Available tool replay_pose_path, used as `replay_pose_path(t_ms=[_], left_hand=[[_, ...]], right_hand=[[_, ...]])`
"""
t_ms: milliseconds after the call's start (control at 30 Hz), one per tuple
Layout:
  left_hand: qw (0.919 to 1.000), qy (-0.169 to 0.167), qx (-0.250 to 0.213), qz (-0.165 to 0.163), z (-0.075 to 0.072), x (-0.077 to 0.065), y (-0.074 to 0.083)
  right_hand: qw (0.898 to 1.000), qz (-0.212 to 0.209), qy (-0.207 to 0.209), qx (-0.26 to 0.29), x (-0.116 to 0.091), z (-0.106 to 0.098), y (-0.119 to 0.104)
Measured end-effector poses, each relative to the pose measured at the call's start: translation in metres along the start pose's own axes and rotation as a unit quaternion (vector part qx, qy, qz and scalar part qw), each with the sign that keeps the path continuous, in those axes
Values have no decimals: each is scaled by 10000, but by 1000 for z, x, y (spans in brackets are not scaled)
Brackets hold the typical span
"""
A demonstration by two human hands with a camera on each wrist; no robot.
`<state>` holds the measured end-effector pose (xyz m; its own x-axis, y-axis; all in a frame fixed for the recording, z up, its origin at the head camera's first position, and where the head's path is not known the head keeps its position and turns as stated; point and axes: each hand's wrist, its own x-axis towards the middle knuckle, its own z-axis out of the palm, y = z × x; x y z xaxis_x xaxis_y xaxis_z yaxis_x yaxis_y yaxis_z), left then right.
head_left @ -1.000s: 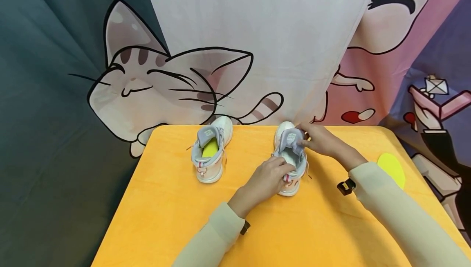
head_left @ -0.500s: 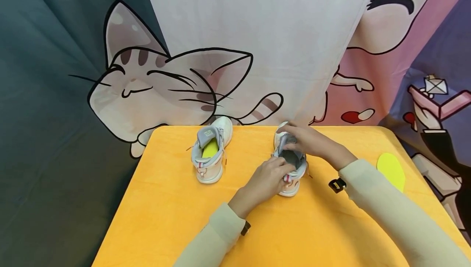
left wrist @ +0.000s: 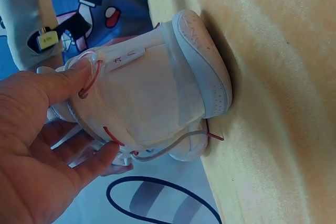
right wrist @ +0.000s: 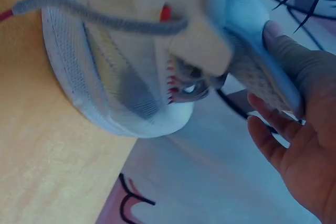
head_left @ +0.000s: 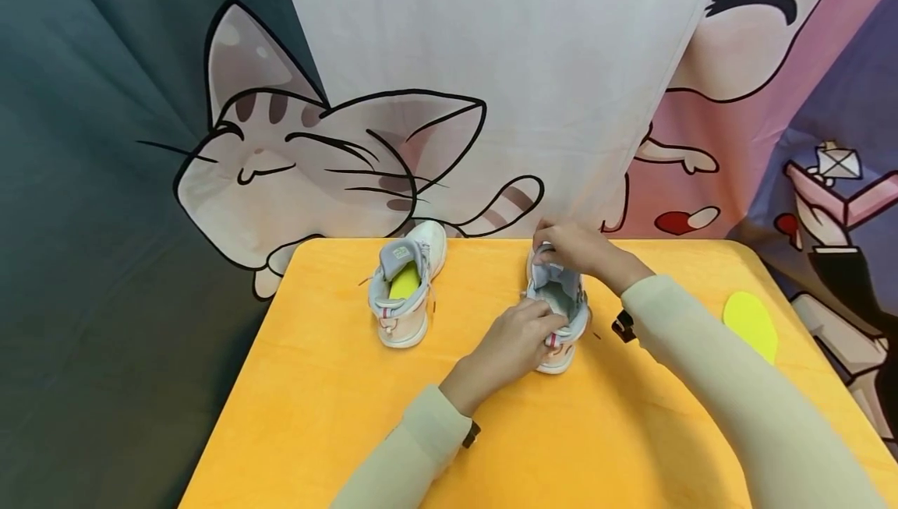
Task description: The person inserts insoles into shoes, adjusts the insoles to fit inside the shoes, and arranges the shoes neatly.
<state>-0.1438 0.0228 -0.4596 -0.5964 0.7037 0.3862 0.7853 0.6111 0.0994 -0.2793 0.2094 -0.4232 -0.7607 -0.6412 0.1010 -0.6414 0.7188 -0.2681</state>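
A white and pale-pink sneaker [head_left: 559,358] with a grey-blue lining stands on the table, its toe pointing away from me. My left hand [head_left: 510,341] grips its heel collar, thumb hooked over the rim; the left wrist view shows the fingers along the side. At the front of the opening, my right hand [head_left: 578,250] holds the tongue [right wrist: 257,69], thumb on one face and fingers on the other. The toe is mostly hidden by that hand. To the left stands the matching sneaker [head_left: 403,328], with a yellow-green insole [head_left: 404,281] inside it.
On the right side of the yellow-covered table [head_left: 337,415] lies a loose yellow-green insole [head_left: 751,326], partly covered by the right sleeve. A cartoon-printed curtain [head_left: 519,65] hangs right behind the table's far edge. Laces [left wrist: 173,148] dangle from the gripped sneaker.
My right hand has moved left and away from me, from the tongue's right edge across to its top, and the tongue is drawn forward. The left hand has kept its hold on the heel.
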Motion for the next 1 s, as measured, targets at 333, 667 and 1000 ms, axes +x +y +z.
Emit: replay_pose_path(t_ms=[333,667,1000], left_hand=[[9998,-35,-181,-69,-2,0,-1],[9987,-53,-485,-155,0,-1,-11],[9932,-395,-1051,-323,-4,-2,-13]], right_hand=[[9986,427,-3,-321,0,4,18],[9980,549,86,313,-18,2,4],[9763,1741,637,1120,-71,6,-17]])
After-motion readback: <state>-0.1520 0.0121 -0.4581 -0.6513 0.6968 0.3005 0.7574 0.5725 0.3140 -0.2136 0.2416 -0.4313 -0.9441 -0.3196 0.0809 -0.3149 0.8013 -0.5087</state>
